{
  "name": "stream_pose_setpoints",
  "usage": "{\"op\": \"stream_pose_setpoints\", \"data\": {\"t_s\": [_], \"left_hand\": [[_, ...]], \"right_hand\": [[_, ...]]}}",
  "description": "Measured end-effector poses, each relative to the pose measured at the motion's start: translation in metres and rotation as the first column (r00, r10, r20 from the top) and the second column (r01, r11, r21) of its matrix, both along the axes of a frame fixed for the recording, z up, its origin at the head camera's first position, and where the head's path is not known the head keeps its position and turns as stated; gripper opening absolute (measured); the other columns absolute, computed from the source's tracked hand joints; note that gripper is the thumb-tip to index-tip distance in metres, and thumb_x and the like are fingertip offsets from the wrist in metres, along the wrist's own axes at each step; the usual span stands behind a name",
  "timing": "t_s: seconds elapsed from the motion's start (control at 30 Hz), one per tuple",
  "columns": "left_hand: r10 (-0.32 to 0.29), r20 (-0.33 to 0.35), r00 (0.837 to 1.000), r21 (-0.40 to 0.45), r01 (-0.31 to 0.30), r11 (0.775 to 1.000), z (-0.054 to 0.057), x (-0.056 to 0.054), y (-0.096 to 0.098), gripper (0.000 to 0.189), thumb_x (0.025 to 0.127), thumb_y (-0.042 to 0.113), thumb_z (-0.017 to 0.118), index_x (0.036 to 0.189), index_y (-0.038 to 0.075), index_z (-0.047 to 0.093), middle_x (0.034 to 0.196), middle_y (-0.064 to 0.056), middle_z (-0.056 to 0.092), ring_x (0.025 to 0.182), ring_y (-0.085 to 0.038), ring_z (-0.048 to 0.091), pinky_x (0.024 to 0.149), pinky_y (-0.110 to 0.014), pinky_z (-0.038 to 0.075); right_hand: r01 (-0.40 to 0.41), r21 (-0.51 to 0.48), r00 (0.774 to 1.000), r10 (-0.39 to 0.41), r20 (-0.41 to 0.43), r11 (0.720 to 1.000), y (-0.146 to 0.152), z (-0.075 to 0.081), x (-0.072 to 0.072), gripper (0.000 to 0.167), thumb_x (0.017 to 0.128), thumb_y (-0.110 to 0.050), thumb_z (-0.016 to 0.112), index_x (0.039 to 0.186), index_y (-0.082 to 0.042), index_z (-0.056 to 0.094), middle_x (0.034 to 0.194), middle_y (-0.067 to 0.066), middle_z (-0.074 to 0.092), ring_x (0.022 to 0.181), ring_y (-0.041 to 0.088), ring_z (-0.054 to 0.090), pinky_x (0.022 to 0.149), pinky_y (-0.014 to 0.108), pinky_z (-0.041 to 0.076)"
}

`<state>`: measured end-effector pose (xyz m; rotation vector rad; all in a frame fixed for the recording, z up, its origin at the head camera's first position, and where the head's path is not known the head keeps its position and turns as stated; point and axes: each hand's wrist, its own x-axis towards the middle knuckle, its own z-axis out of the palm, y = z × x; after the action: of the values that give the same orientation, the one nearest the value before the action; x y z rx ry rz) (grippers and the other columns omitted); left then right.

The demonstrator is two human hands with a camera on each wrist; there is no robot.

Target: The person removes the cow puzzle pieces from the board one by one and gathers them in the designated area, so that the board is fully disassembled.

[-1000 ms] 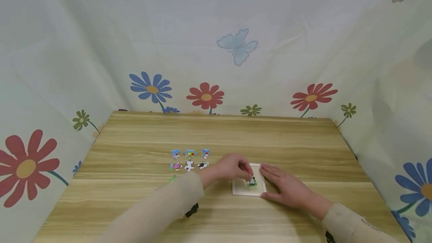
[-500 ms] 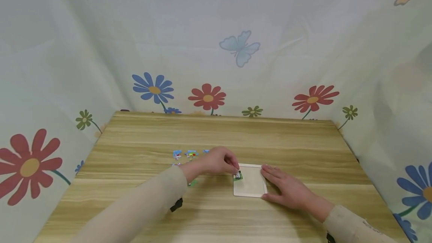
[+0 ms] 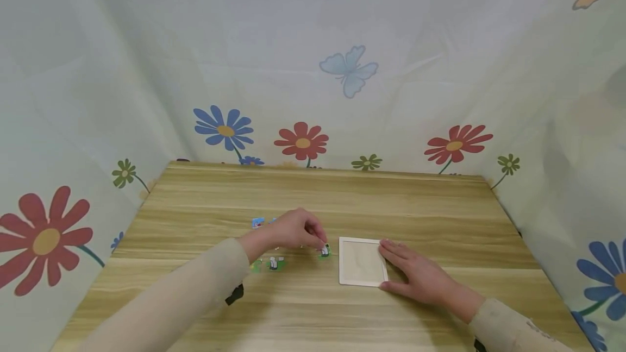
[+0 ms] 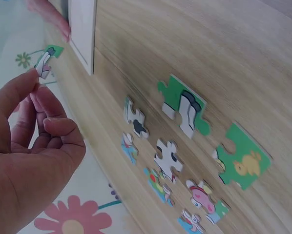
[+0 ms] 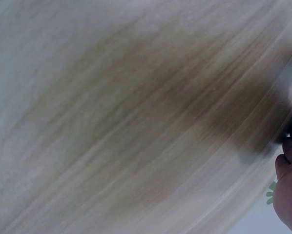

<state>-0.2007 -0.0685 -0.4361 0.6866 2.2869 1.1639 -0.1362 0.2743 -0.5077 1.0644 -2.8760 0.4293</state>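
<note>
My left hand [image 3: 297,228] pinches a green jigsaw puzzle piece [image 4: 49,56] between thumb and fingertips, just above the table and left of the white-rimmed puzzle tray [image 3: 359,240]. Printed on that piece is a white shape with a dark top. My right hand [image 3: 415,273] rests along the tray's right edge, fingers extended, thumb near the lower corner. In the right wrist view, only part of the hand shows at the right margin. Below the left hand lie a green leg piece [image 4: 187,106] and a duck piece [image 4: 246,158].
More loose pieces lie in rows on the wooden table [image 3: 420,200], among them a white and black piece [image 4: 169,158] and a pink one [image 4: 201,197]. My left forearm covers part of them in the head view. A flowered cloth [image 3: 274,42] hangs behind the table.
My left hand has moved left with the puzzle piece, from over the tray to the table beside it. The tray's inside now shows bare. The right hand has stayed on its edge.
</note>
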Motion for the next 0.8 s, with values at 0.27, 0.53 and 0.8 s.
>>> {"op": "stream_pose_setpoints", "data": {"t_s": [0.27, 0.53, 0.8], "left_hand": [[-0.003, -0.014, 1.0, -0.062, 0.002, 0.998, 0.004, 0.001, -0.016, 0.006, 0.081, 0.022, 0.076, 0.081, 0.017, 0.072, 0.08, 0.002, 0.068, 0.071, -0.015, 0.055, 0.067, -0.031, 0.047], [-0.035, 0.006, 0.999, -0.095, 0.035, 0.995, 0.0, 0.001, -0.03, 0.007, 0.079, 0.017, 0.077, 0.081, 0.014, 0.071, 0.078, 0.002, 0.067, 0.07, -0.013, 0.055, 0.067, -0.03, 0.047], [-0.093, -0.019, 0.995, -0.122, 0.09, 0.988, -0.011, 0.0, -0.037, 0.005, 0.079, 0.007, 0.076, 0.08, 0.008, 0.071, 0.076, -0.001, 0.068, 0.065, -0.011, 0.057, 0.063, -0.029, 0.049]], "right_hand": [[0.005, 0.004, 1.0, -0.005, -0.002, 1.0, 0.0, -0.002, 0.0, 0.08, 0.083, -0.059, 0.061, 0.143, -0.01, 0.041, 0.148, 0.005, 0.037, 0.134, 0.025, 0.035, 0.104, 0.045, 0.033], [-0.005, 0.005, 1.0, 0.005, -0.003, 1.0, 0.001, -0.003, -0.001, 0.081, 0.083, -0.059, 0.061, 0.143, -0.009, 0.041, 0.148, 0.006, 0.037, 0.134, 0.025, 0.035, 0.105, 0.045, 0.031], [-0.01, 0.005, 1.0, 0.01, -0.004, 1.0, 0.001, -0.003, -0.002, 0.081, 0.083, -0.059, 0.061, 0.143, -0.008, 0.042, 0.148, 0.007, 0.037, 0.134, 0.024, 0.035, 0.106, 0.044, 0.03]]}}
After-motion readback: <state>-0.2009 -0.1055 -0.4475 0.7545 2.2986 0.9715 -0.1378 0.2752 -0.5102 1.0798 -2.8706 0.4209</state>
